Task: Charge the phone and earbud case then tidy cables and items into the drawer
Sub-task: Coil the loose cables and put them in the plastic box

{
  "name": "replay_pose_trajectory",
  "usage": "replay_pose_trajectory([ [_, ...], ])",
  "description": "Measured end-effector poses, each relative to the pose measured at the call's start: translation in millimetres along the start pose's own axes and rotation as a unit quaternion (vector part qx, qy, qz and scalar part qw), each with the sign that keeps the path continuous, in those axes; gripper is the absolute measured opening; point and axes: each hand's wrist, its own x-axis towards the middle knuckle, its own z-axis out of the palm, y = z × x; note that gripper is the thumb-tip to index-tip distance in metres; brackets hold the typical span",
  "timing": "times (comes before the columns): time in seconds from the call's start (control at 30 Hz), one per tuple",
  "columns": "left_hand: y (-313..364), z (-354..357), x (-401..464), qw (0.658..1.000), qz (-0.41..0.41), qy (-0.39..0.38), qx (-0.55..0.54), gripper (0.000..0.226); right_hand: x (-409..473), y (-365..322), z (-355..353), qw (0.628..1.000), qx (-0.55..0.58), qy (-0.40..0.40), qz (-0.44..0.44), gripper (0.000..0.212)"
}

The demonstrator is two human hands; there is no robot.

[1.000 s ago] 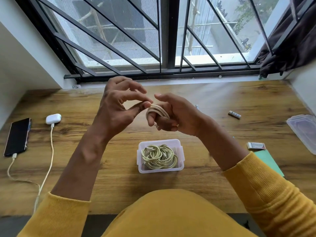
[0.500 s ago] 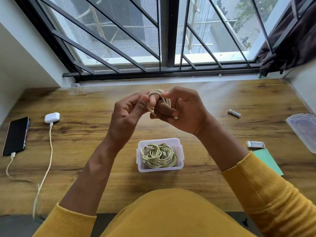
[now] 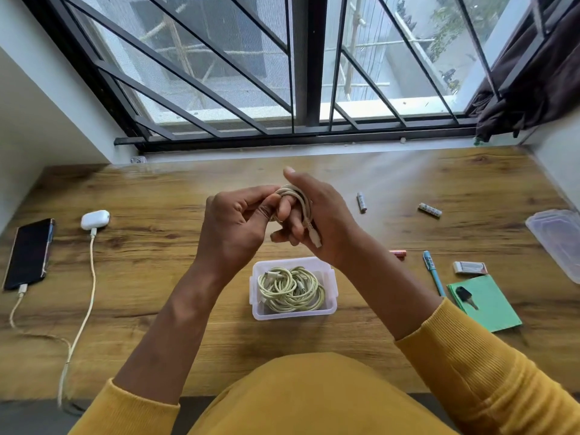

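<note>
A pale coiled cable (image 3: 298, 200) is wound around the fingers of my right hand (image 3: 317, 219), its plug end hanging by the palm. My left hand (image 3: 233, 226) pinches the coil's left side. Both hands hover above a small clear plastic box (image 3: 332, 293) that holds several coiled yellowish cables (image 3: 290, 288). At the far left a dark phone (image 3: 29, 252) lies with a cable plugged into its near end. Beside it the white earbud case (image 3: 95, 219) has a white cable (image 3: 89, 284) plugged in too. Both cables run off the desk's front edge.
On the wooden desk (image 3: 157, 277) to the right lie two batteries (image 3: 362, 202) (image 3: 430, 210), a blue pen (image 3: 434, 277), a small orange item (image 3: 398, 253), an eraser box (image 3: 469, 267), a green notebook (image 3: 489, 309) with a key (image 3: 466, 296), and a clear lid (image 3: 555, 243). A barred window is behind.
Both hands have come down a little with the coil. More cable is wound on the right fingers, and the plug end now hangs free by the right palm.
</note>
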Motion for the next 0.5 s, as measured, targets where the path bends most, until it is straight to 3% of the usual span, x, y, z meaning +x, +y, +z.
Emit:
replay_pose_trajectory([
  [0.13,-2.3,1.4,1.4,1.000,0.008,0.004,0.019,0.017,-5.4,-3.8,12.4,0.999,0.004,0.051,-0.013,0.048],
  [0.23,-9.4,0.3,6.1,0.999,-0.005,-0.011,-0.037,0.018,-5.2,-6.4,12.8,0.999,0.021,0.044,0.011,0.046],
  [0.4,-17.8,-6.5,10.4,0.970,-0.106,-0.017,-0.219,0.017,-4.9,-12.0,-1.0,0.979,0.146,-0.117,0.076,0.051],
  [0.5,-23.0,-14.2,6.6,0.947,-0.146,-0.043,-0.283,0.030,-6.1,-8.6,-8.6,0.964,0.147,-0.204,0.089,0.048],
])
